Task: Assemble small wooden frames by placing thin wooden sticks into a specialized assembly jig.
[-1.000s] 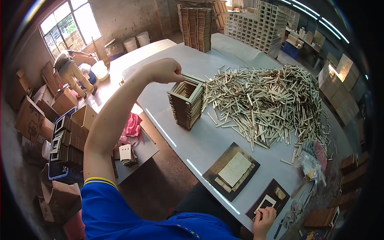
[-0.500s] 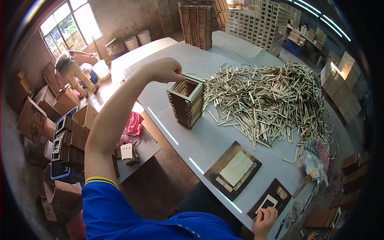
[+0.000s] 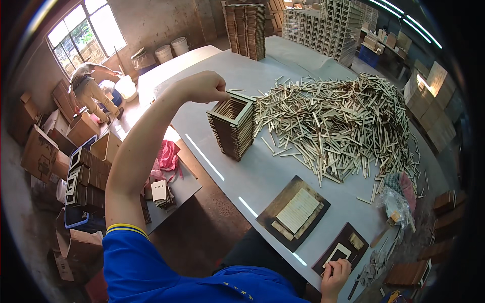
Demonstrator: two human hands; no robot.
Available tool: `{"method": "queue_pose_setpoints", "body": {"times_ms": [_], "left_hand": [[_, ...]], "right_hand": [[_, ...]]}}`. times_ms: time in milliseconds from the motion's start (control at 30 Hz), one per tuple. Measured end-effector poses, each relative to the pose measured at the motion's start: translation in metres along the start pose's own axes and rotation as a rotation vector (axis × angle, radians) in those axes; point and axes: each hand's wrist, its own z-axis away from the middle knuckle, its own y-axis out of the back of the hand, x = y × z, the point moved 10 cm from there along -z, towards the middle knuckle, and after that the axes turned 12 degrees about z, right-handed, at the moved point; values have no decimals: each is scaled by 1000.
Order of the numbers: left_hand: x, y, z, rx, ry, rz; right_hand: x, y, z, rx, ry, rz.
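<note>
My left hand [image 3: 208,87] reaches over the far left of a tall stack of rectangular wooden frames [image 3: 231,132]. Its fingers are closed, with the tips down at the far corner of the top frame; whether they pinch anything is hidden. At the near right, my right hand [image 3: 335,274] has its fingers bent together at the near end of a small pale rectangular frame [image 3: 339,252]. That frame lies on a dark board [image 3: 359,257], which also carries a small tan block [image 3: 356,241].
A big heap of short wooden strips [image 3: 338,126] covers the table's right. Between it and me lies a dark board [image 3: 294,244] bearing pale strips [image 3: 299,211]. Farther off stands another frame stack [image 3: 245,31]. A person [image 3: 91,91] bends near the window.
The whole view has shifted slightly, moving the stack and heap a little up and left. Both hands keep nearly the same places at the stack and the small frame.
</note>
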Motion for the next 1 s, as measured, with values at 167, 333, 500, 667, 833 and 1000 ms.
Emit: {"method": "queue_pose_setpoints", "body": {"times_ms": [167,333,500,667,833,1000], "left_hand": [[-1,1,-3,3,-60,-15],[-4,-4,-6,-25,-67,-49],[-9,-3,-6,-10,-55,-20],[-18,-4,-2,-4,-20,27],[-16,-6,0,-16,-31,30],[-13,-8,-4,-4,-73,32]], "right_hand": [[0,8,-5,-70,22,-27],[51,-39,22,-27,184,-62],[87,-64,43,7,296,-81],[87,-63,39,15,328,-86],[83,-61,33,-47,314,-49],[92,-67,37,-54,342,-53]]}}
